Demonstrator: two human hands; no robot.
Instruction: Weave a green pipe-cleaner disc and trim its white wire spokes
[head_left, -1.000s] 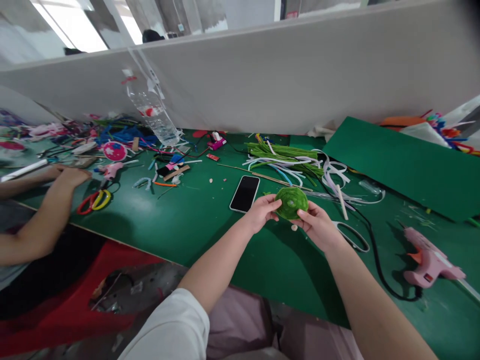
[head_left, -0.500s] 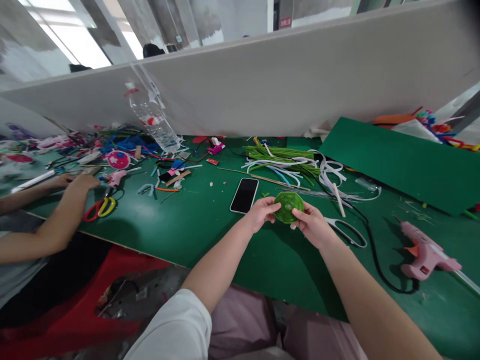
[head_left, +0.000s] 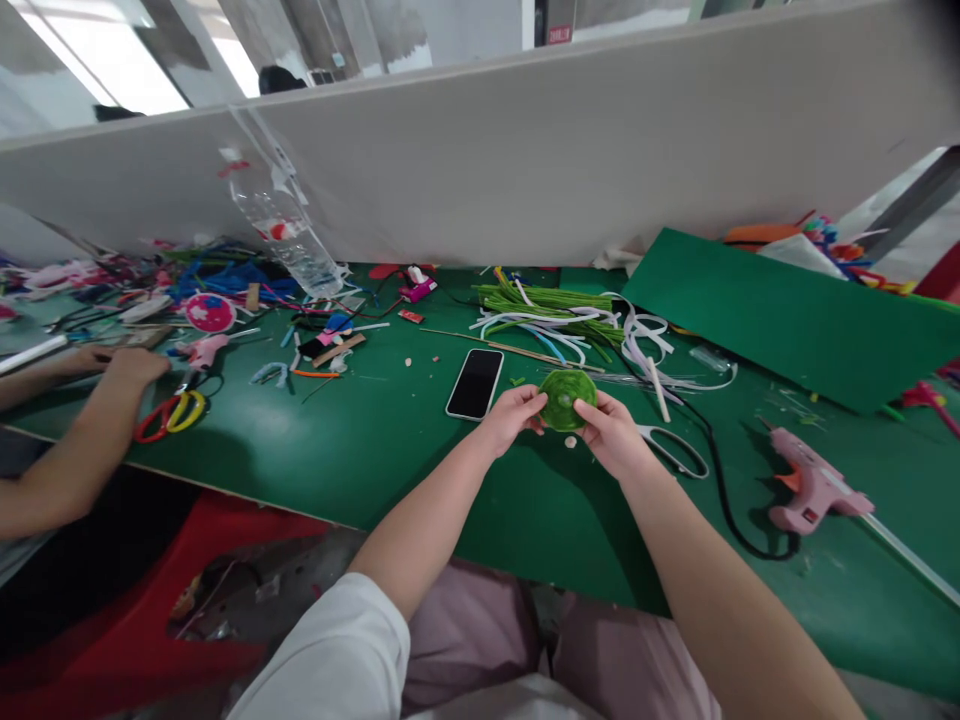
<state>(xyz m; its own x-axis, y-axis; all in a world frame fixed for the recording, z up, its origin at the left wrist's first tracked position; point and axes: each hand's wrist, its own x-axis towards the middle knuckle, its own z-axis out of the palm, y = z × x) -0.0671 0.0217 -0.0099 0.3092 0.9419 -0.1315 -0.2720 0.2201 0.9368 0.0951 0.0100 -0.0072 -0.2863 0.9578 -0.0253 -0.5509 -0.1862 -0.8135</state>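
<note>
Now, vs the frame 0.5 s back: hands and disc sit slightly further left and up in view, and a small pale bead (head_left: 571,441) shows on the mat just below the disc, where it was hidden before. Grip itself looks unchanged. Left hand (head_left: 508,417) pinches the left rim of the round, green coiled pipe-cleaner disc (head_left: 566,398); right hand (head_left: 613,434) pinches its right rim, thumb on the front face. Disc is held just above the table, between both hands, tilted toward the camera.

Surface: green mat-covered worktable (head_left: 390,440). Black smartphone w/ white edge (head_left: 475,383) lies face up just left of the left hand. Behind the disc, a bundle of green and white pipe-cleaner stems (head_left: 559,312). White-handled scissors (head_left: 673,450) lie just right of the right hand; past them a black cord (head_left: 724,490) runs to a pink hot-glue gun (head_left: 814,488). A loose green felt sheet (head_left: 780,320) leans at the back right. A clear plastic water bottle (head_left: 281,225) stands tilted at the back left, amid mixed craft scraps. Another person's hand (head_left: 135,366) rests far left, near red-and-yellow scissors (head_left: 166,415). A grey partition board (head_left: 525,160) closes the far side; bright windows above it.

Edges/room: near table edge runs diagonally below the forearms; a red plastic stool (head_left: 187,580) sits under it, left. Bare mat lies between phone and the far-left clutter, and in front of the hands to the near edge. Right side is tighter: scissors, cord, glue gun close by.
</note>
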